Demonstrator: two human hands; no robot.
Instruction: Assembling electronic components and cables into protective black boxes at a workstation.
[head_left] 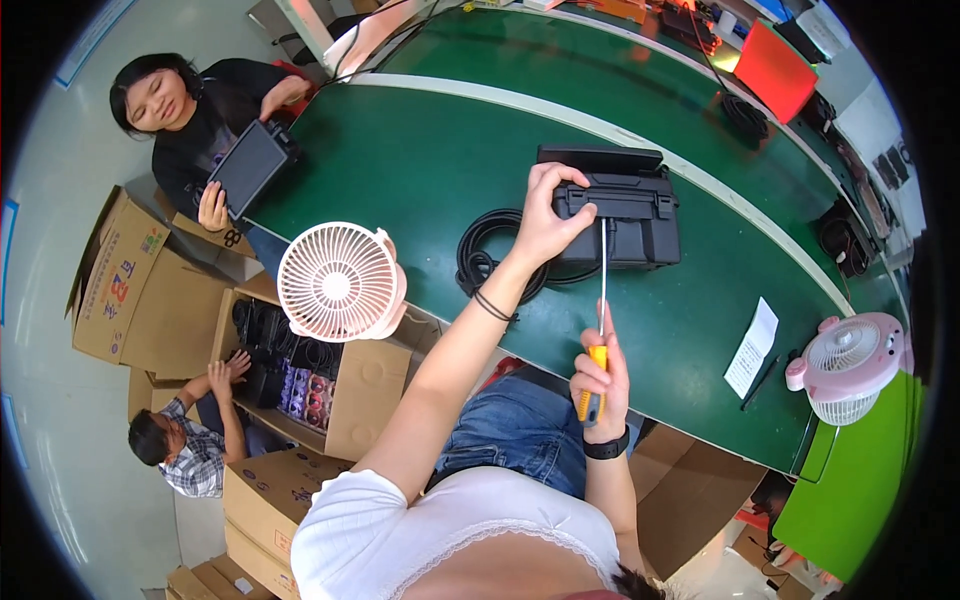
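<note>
A black plastic box (643,240) with latches and a flat black panel (600,158) along its far side sits on the green table (420,160). My left hand (548,222) grips the box at its left part, fingers bent over the top and thumb close to the screwdriver's tip. In my right hand (604,385) is a screwdriver (596,362) with a yellow and grey handle. Its long metal shaft reaches away from me to the near face of the box; the exact contact of the tip is hard to see. A coiled black cable (478,262) lies left of the box.
A beige fan (337,282) stands at the left table edge, a pink fan (850,350) at the right, near a paper sheet (750,347) and a black pen (762,383). A person holds a black panel (250,170); another reaches into an open carton (370,395).
</note>
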